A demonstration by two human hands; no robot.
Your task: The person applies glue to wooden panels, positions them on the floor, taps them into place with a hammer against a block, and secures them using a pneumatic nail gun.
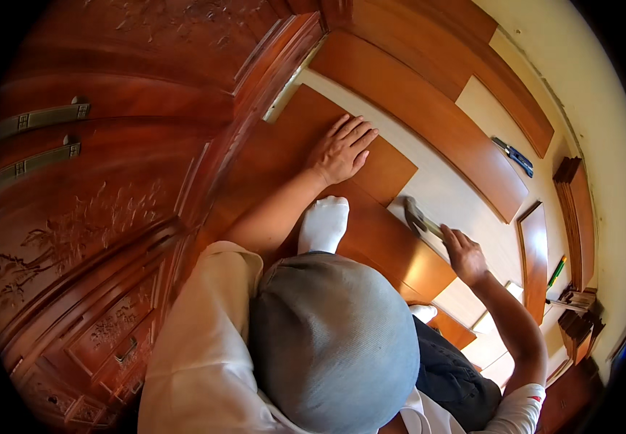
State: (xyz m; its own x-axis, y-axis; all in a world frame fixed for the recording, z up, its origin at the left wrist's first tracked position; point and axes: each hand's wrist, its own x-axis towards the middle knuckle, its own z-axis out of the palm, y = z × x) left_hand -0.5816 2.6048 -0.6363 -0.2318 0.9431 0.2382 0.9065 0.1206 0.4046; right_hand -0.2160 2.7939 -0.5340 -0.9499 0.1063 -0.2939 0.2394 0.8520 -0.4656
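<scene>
My left hand (pixel 343 150) lies flat with its fingers stretched out on a reddish-brown wooden floorboard (pixel 386 172). The fingertips reach close to the board's long edge, beside a strip of pale underlay (pixel 443 181). In my right hand (pixel 465 256) is a hammer, its handle wrapped by closed fingers. The hammer head (pixel 415 217) is low over the pale underlay, just past the short end of that board and beside the neighbouring row of laid boards (pixel 371 224). Whether the head touches anything, I cannot tell.
A carved dark-red wooden cabinet (pixel 110 166) stands along the left. A loose long board (pixel 421 123) lies across the underlay, with a blue utility knife (pixel 514 156) near its end. Stacked boards (pixel 575 217) lean by the wall at right. My white-socked foot (pixel 324 226) rests on laid boards.
</scene>
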